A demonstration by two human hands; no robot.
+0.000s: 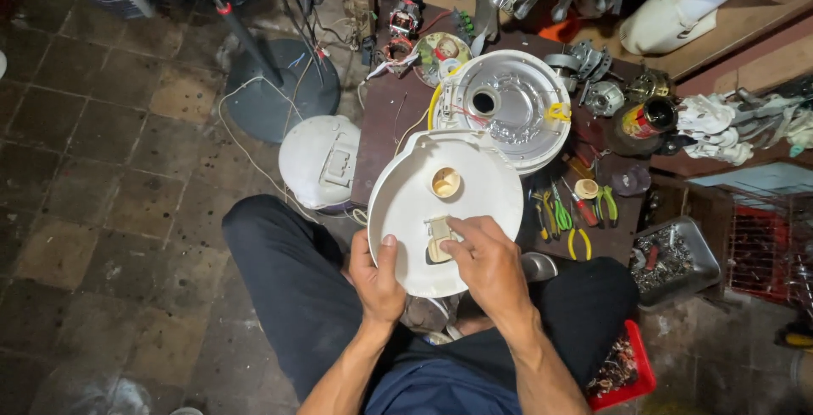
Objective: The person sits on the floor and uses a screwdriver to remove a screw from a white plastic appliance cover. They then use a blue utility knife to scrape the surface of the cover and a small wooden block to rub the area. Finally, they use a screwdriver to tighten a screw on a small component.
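Note:
A round white plastic cover with a small round hole and a beige latch piece lies over my lap, tilted toward me. My left hand grips its near-left rim, thumb on top. My right hand rests on the cover, fingertips pressing the beige latch piece. Behind the cover sits an opened round appliance base with a metal inside and red and yellow wires.
A dark low table carries several pliers and screwdrivers, motor parts and a can. A white rounded shell lies at the left. A fan stand base is on the tiled floor. A metal tray and red bin hold screws.

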